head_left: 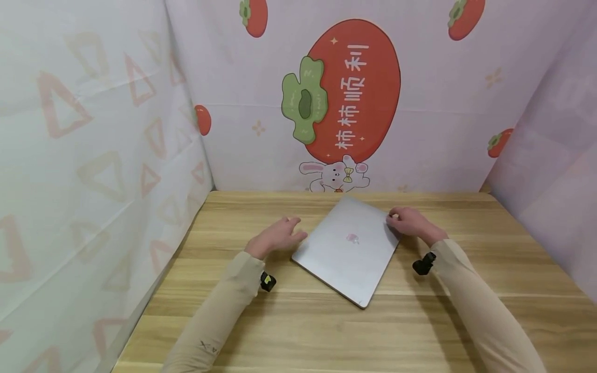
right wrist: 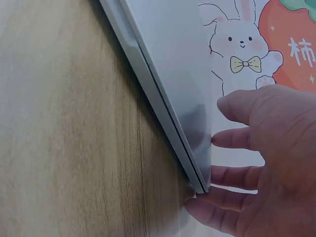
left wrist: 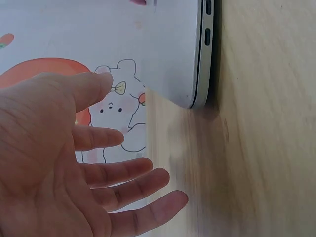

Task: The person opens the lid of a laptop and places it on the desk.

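Note:
A closed silver laptop (head_left: pixel 340 264) with a pinkish apple logo on its lid lies at a slant on the wooden table. My left hand (head_left: pixel 276 237) is just left of it, thumb and fingers spread and holding nothing. The left wrist view shows a gap between that hand and the rounded laptop corner with two ports in its side. At the laptop's far right corner is my right hand (head_left: pixel 412 223). In the right wrist view its lower fingers (right wrist: pixel 222 217) reach the corner's edge, while the thumb (right wrist: pixel 237 106) stays apart from the lid.
The wooden table (head_left: pixel 298 336) runs up to a back cloth (head_left: pixel 420 155) printed with persimmons and a rabbit. White cloth (head_left: pixel 93 207) with triangle shapes hangs along the left side, and another pale cloth (head_left: pixel 555 155) along the right. Each wrist carries a small black camera.

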`<action>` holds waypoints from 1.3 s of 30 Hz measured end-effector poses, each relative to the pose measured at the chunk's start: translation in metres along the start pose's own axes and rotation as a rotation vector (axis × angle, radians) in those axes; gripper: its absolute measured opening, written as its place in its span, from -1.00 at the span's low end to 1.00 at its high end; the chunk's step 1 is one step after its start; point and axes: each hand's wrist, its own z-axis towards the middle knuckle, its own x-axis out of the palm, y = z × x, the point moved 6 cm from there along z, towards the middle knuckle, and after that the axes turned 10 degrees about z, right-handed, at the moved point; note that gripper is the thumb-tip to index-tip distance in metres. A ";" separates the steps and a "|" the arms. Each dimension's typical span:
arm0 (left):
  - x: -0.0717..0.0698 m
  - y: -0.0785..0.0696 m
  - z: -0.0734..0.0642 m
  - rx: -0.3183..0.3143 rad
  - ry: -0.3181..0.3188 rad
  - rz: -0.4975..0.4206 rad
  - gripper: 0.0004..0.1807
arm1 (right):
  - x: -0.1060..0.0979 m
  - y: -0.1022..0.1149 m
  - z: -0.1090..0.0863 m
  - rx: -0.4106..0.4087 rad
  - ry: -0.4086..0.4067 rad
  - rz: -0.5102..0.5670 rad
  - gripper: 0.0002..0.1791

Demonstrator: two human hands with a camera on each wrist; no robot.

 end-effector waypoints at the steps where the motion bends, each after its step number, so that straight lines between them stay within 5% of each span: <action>1: 0.000 -0.001 0.000 0.003 -0.001 -0.001 -0.27 | 0.001 0.000 0.001 -0.006 -0.001 -0.010 -0.51; 12: 0.007 -0.006 -0.008 -0.047 0.024 -0.004 -0.20 | 0.002 0.003 0.003 -0.009 -0.006 -0.021 -0.51; 26: 0.014 -0.026 -0.004 -0.037 0.025 0.044 -0.23 | 0.003 -0.007 0.005 -0.004 -0.020 -0.013 -0.48; 39: 0.018 -0.040 -0.002 -0.088 0.044 0.082 -0.24 | 0.001 -0.017 -0.003 0.085 0.022 0.083 -0.43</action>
